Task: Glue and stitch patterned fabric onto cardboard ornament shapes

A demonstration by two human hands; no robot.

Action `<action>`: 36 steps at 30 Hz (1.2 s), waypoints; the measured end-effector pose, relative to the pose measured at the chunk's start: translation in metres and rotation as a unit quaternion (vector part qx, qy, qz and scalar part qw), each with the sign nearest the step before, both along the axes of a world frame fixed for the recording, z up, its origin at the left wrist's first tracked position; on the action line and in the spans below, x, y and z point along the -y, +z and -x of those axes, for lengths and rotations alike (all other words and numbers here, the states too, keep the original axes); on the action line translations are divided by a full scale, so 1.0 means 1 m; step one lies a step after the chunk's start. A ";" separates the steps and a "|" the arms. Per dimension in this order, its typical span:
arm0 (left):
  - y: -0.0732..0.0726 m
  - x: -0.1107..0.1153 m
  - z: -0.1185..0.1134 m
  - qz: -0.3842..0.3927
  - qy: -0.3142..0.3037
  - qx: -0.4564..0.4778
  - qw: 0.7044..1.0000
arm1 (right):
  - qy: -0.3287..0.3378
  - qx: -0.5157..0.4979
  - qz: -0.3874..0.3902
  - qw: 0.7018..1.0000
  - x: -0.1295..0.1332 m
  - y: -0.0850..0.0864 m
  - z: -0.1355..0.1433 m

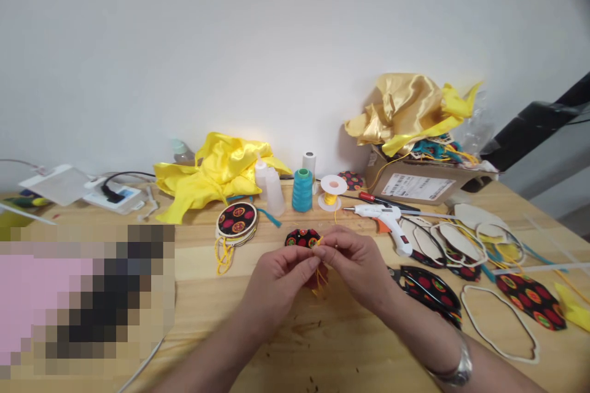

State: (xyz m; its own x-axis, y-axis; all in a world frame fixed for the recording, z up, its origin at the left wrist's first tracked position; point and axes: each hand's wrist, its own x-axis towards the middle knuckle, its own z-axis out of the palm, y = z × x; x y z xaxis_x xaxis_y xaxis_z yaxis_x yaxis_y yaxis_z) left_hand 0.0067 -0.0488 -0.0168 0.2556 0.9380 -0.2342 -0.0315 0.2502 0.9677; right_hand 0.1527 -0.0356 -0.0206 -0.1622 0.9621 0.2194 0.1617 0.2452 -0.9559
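Note:
My left hand (282,279) and my right hand (357,263) meet over the middle of the table. The fingertips of both are pinched together on a thin yellow cord (319,285), whose loose strands hang down between them. Just behind the fingers shows a black fabric piece (300,236) with red and orange round motifs. My hands cover much of it, so I cannot tell how the cord joins it. Beyond them stand a spool of yellow cord (330,198) and a cone of teal thread (302,191).
A white glue gun (385,218) lies right of the spool. Wooden outline frames (500,353) and patterned fabric pieces (530,301) spread across the right. Farther left are a finished-looking round piece (237,220), squeeze bottles (275,193) and yellow satin (216,175). A cardboard box (410,187) stands behind.

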 end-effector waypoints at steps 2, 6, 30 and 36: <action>0.001 0.000 0.000 0.006 0.003 -0.005 1.000 | 0.006 0.000 0.005 1.000 0.000 -0.001 0.000; 0.003 -0.001 0.001 0.017 0.009 -0.009 1.000 | 0.031 -0.031 0.074 0.996 -0.001 0.000 -0.001; -0.008 -0.002 0.002 0.015 0.024 0.120 0.992 | 0.049 -0.066 0.154 0.985 -0.004 -0.002 -0.001; -0.009 0.000 0.002 0.093 -0.018 0.191 0.977 | 0.050 -0.038 0.166 0.984 -0.004 -0.004 -0.001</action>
State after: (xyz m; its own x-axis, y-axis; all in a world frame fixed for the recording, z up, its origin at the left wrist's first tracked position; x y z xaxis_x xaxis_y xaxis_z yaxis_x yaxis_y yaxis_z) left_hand 0.0044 -0.0484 -0.0254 0.3893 0.8773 -0.2806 -0.3693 0.4278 0.8250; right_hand 0.1533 -0.0315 -0.0249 -0.2551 0.9628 -0.0893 0.0767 -0.0719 -0.9945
